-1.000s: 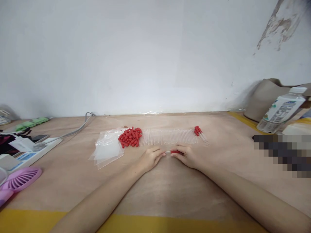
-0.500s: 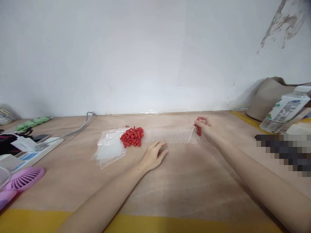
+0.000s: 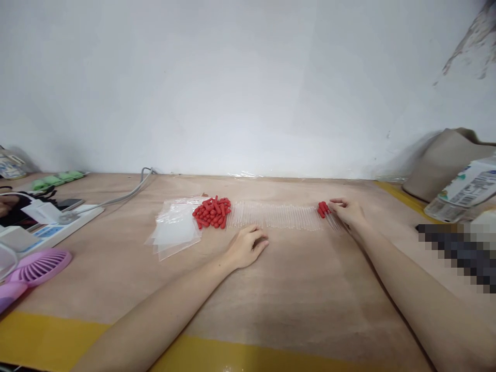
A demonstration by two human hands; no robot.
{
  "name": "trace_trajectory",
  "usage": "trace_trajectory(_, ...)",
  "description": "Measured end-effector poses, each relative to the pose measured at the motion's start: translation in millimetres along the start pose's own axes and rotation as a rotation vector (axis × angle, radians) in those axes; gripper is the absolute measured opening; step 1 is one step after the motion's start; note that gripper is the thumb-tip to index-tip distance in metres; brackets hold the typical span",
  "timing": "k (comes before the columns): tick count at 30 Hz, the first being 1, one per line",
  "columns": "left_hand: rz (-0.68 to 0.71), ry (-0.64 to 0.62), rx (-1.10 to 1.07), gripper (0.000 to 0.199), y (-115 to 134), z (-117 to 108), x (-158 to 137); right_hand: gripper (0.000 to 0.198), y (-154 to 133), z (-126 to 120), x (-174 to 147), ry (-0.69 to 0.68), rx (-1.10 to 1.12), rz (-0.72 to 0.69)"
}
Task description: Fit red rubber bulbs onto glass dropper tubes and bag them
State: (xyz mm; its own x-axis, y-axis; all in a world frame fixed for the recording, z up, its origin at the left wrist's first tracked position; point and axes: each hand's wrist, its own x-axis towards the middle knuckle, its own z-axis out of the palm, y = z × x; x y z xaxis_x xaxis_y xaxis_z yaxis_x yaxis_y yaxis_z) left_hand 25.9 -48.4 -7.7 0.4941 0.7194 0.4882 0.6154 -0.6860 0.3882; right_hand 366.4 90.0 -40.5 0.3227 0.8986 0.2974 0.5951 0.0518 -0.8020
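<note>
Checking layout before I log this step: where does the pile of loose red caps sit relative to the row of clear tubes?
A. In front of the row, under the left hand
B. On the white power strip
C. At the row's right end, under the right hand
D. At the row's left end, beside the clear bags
D: the pile of loose red caps lies at the left end of the row of clear tubes, next to the clear bags.

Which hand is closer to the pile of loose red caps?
Left. The left hand rests on the table just right of and in front of the red caps. The right hand is far off, at the other end of the row of clear tubes.
</note>
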Motion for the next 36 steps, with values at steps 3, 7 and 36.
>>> trace_trajectory(3,0.002,-0.008,-0.002,0.013,0,-1,0,0.034,6,2,4,-0.018,-0.047,0.030)
trace_trajectory(7,0.002,-0.008,0.003,0.013,1,-1,1,0.035,4,-1,2,-0.009,-0.096,0.056)
trace_trajectory(36,-0.010,-0.008,-0.012,0.014,3,-3,0,0.026,-17,-8,-22,-0.074,-0.316,-0.517)
